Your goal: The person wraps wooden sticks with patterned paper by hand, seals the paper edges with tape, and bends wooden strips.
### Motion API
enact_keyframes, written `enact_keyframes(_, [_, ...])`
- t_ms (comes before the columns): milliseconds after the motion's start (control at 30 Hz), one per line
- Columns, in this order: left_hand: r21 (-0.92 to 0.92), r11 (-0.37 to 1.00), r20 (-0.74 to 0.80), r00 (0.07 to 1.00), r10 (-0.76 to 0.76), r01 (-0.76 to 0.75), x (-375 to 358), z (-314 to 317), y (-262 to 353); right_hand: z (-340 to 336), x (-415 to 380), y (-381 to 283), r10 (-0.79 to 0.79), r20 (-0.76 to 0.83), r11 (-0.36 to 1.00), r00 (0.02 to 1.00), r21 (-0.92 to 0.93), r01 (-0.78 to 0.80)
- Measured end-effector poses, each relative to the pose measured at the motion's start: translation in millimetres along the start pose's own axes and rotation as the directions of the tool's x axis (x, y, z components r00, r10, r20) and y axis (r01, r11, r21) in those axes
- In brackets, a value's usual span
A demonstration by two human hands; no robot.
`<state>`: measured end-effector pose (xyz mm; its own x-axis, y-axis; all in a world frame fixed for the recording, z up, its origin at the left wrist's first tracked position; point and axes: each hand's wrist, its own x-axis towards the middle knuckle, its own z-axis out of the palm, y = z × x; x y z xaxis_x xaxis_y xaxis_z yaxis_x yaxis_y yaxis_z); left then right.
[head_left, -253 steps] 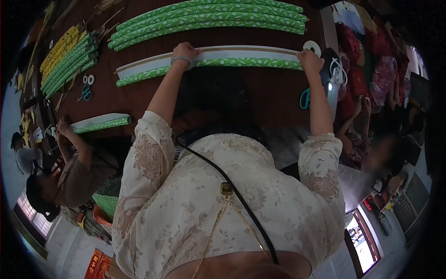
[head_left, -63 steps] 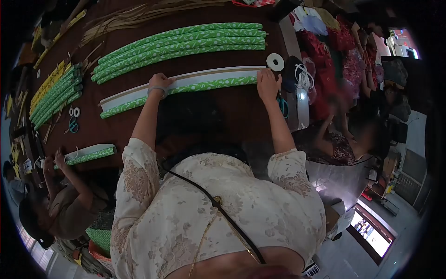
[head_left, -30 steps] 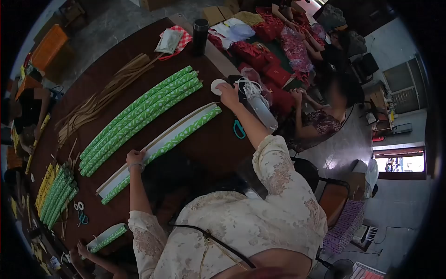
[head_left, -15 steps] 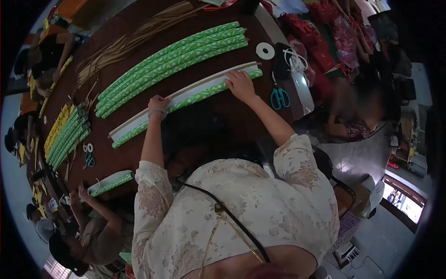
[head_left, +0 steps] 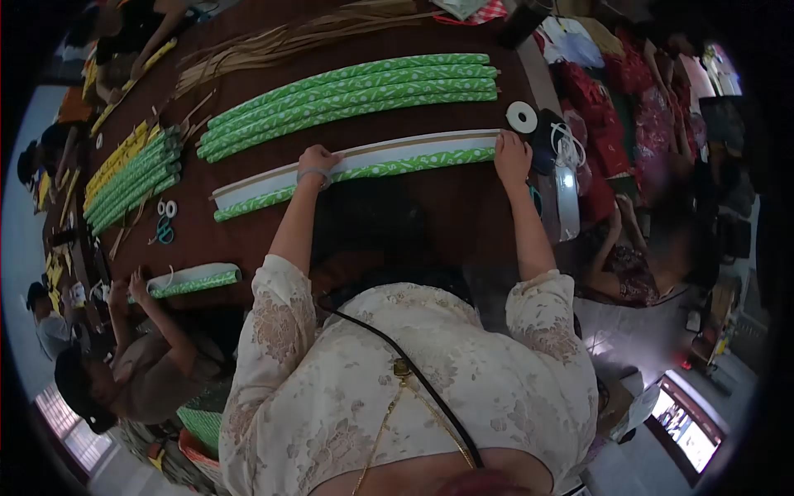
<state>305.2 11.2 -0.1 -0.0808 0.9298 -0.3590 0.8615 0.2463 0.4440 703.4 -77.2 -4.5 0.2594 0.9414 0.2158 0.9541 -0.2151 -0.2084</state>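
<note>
A long green patterned paper roll (head_left: 389, 168) lies across the dark brown table (head_left: 430, 207), with a strip of its white underside (head_left: 376, 155) still flat behind it. My left hand (head_left: 318, 162) presses down on the roll near its middle-left, a band around the wrist. My right hand (head_left: 512, 156) presses on the roll's right end. Both hands rest flat on the paper.
Several finished green rolls (head_left: 347, 87) lie behind. A white tape reel (head_left: 522, 116) sits by the right end. More green and yellow rolls (head_left: 128, 169) and scissors (head_left: 164, 231) lie at the left. A person's hands (head_left: 132, 285) hold another roll (head_left: 194, 281). Red bags (head_left: 653, 116) at right.
My right hand reached for the tape reel a second ago, then came back onto the roll and slid to its right end. My left hand stayed on the roll.
</note>
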Motion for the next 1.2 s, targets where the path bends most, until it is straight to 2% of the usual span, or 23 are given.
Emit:
enact_keyframes(67, [-0.022, 0.999, 0.003, 1.0, -0.028, 0.028, 0, 0, -4, 3, -2, -1, -0.025, 0.021, 0.999, 0.999, 0.034, 0.024])
enact_keyframes(133, [-0.031, 1.0, 0.026, 1.0, 0.002, -0.002, 1, 1, -2, -3, -5, -9, -0.004, -0.046, 1.0, 0.999, -0.026, 0.003])
enact_keyframes(167, [-0.04, 0.999, 0.014, 1.0, -0.027, 0.028, 0, 1, -2, -6, -7, -18, -0.063, -0.144, 0.995, 0.988, -0.084, 0.051])
enact_keyframes(200, [-0.036, 0.999, 0.022, 0.999, -0.028, 0.028, -1, 0, 1, -11, -9, -30, -0.089, -0.137, 0.994, 0.987, -0.074, 0.079])
enact_keyframes(267, [-0.037, 0.998, 0.02, 0.998, -0.055, 0.055, -2, -3, 4, -21, -12, -58, -0.228, -0.086, 0.96, 0.97, 0.149, 0.239])
enact_keyframes(300, [-0.009, 0.998, 0.071, 0.995, -0.064, 0.065, 0, -4, 6, -23, -14, -70, -0.324, -0.022, 0.908, 0.946, 0.274, 0.317])
enact_keyframes(333, [0.021, 0.997, 0.125, 0.989, -0.074, 0.072, 1, -4, 5, -22, -15, -81, -0.339, -0.016, 0.9, 0.941, 0.287, 0.33])
enact_keyframes(400, [0.028, 0.997, 0.115, 0.99, -0.081, 0.078, 0, -5, 6, -20, -17, -101, -0.538, 0.112, 0.804, 0.835, 0.366, 0.469])
enact_keyframes(433, [0.036, 0.997, 0.115, 0.991, -0.068, 0.064, -2, -5, 7, -19, -16, -110, -0.554, 0.157, 0.799, 0.818, 0.377, 0.469])
enact_keyframes(633, [0.074, 0.993, 0.1, 0.99, -0.097, 0.089, -6, -3, 11, -10, -6, -130, -0.589, 0.324, 0.799, 0.74, 0.37, 0.474])
enact_keyframes(733, [0.086, 0.993, 0.066, 0.994, -0.084, 0.078, -7, 0, 10, -4, -7, -129, -0.622, 0.3, 0.778, 0.723, 0.342, 0.527])
enact_keyframes(900, [0.151, 0.987, 0.0, 0.999, -0.051, 0.05, -17, 6, 15, -2, -13, -133, -0.546, 0.336, 0.832, 0.767, 0.325, 0.45])
enact_keyframes(967, [0.305, 0.952, -0.138, 0.99, 0.033, 0.011, -19, 15, 16, -2, -13, -132, -0.513, 0.35, 0.85, 0.784, 0.331, 0.409])
enact_keyframes(1033, [0.301, 0.954, -0.137, 0.99, 0.043, 0.0, -22, 18, 18, 0, -14, -132, -0.537, 0.311, 0.835, 0.784, 0.33, 0.441])
enact_keyframes(1200, [0.252, 0.967, -0.14, 0.99, 0.016, 0.02, -28, 22, 19, 0, -16, -135, -0.508, 0.336, 0.858, 0.793, 0.284, 0.429])
